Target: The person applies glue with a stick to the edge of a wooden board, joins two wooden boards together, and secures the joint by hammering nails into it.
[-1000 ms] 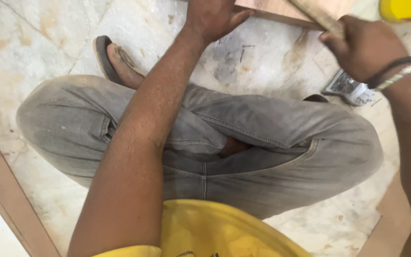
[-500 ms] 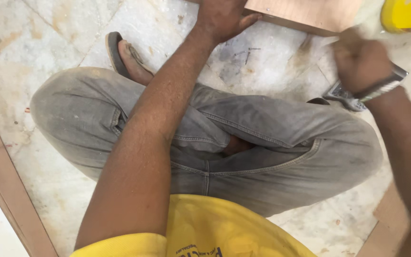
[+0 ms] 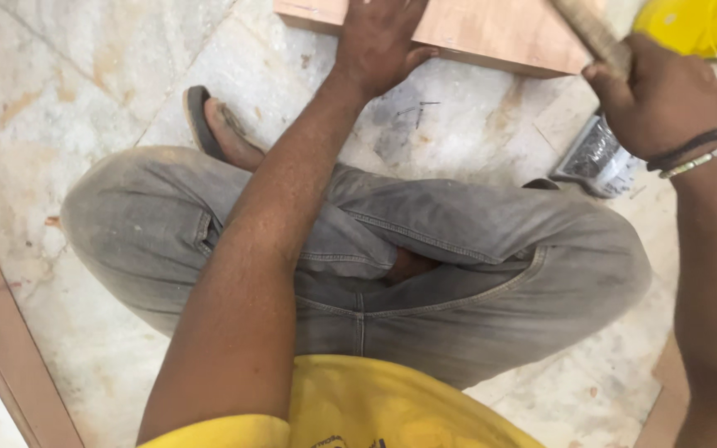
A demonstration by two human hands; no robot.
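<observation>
I sit cross-legged on a marble floor in grey trousers. My left hand (image 3: 379,37) presses flat on a reddish-brown wooden board (image 3: 491,33) lying at the top of the view. My right hand (image 3: 665,99) is closed around a wooden handle (image 3: 591,33) that slants up and left over the board; the tool's head is out of view. Dark and pale bands circle my right wrist.
A yellow container (image 3: 707,25) stands at the top right. A clear packet of small metal pieces (image 3: 595,158) lies on the floor below my right hand. A sandalled foot (image 3: 217,129) sticks out left. Wooden strips run along the left edge (image 3: 2,348) and bottom right (image 3: 661,398).
The view has shifted so the board shows more. My right hand with the handle dropped toward the packet, then rose again over the board's right end. My left hand stays on the board.
</observation>
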